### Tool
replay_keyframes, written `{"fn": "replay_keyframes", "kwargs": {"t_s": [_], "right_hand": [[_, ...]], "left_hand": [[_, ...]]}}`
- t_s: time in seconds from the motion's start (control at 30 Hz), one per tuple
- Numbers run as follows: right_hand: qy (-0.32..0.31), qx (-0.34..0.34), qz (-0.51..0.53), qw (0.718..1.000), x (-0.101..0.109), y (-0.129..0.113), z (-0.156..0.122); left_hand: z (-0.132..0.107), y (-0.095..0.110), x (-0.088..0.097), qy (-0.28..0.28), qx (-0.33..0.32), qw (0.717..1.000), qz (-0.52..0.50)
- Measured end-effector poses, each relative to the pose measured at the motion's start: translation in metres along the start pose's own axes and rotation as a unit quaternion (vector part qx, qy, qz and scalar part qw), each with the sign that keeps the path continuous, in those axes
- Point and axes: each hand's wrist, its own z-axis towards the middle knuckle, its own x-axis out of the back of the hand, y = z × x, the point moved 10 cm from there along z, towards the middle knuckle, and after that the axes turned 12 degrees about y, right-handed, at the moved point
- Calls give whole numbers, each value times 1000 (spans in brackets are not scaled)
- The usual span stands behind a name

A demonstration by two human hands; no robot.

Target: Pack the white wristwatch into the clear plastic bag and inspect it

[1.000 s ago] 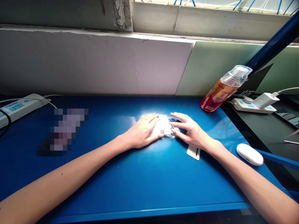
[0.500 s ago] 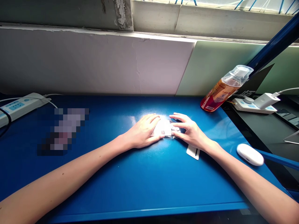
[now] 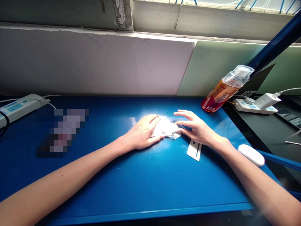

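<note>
A small clear plastic bag [image 3: 176, 134] with a white, printed piece [image 3: 166, 129] in or on it lies mid-table under bright glare. My left hand [image 3: 144, 131] holds the bag's left part, thumb along the near edge and fingers over the far side, which hides that end. At the bag's right end, my right hand [image 3: 194, 127] is open, fingers spread and curved. Its fingertips are close to the bag; whether they touch it I cannot tell. A white card with a dark slot [image 3: 194, 152] lies flat just below my right palm.
On the blue table [image 3: 131, 188] a rounded white case [image 3: 251, 155] sits by the right edge. An orange-red bottle [image 3: 219, 94] stands at the back right. Power strips lie left [image 3: 18, 108] and right [image 3: 255, 106]. A pixelated object [image 3: 68, 131] is at left.
My right hand has drawn slightly away from the bag, up and to the right, uncovering more of the card. My left hand stays on the bag.
</note>
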Motion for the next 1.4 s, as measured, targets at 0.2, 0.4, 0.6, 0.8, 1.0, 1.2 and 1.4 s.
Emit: {"fn": "replay_keyframes", "kwargs": {"t_s": [0.2,0.4,0.6,0.8,1.0,1.2,1.4], "right_hand": [[-36,-49,1,998,11,22,-2],[-48,-65,-8,997,1,15,-4],[-42,-60,-10,997,-15,3,-4],[-66,-85,0,994,-18,8,-5],[-58,-48,-5,997,-5,14,-3],[-77,-8,-57,995,-6,19,-5],[-54,-10,-121,991,5,23,-4]], "left_hand": [[0,-1,-3,-16,6,999,27],[0,1,-4,-28,-2,999,32],[-1,1,-6,-28,-12,999,29],[-1,-1,-4,-18,-4,1000,26],[0,-1,-1,-3,0,1000,3],[1,-2,-3,-13,6,1000,9],[0,-6,-5,-24,19,1000,5]]}}
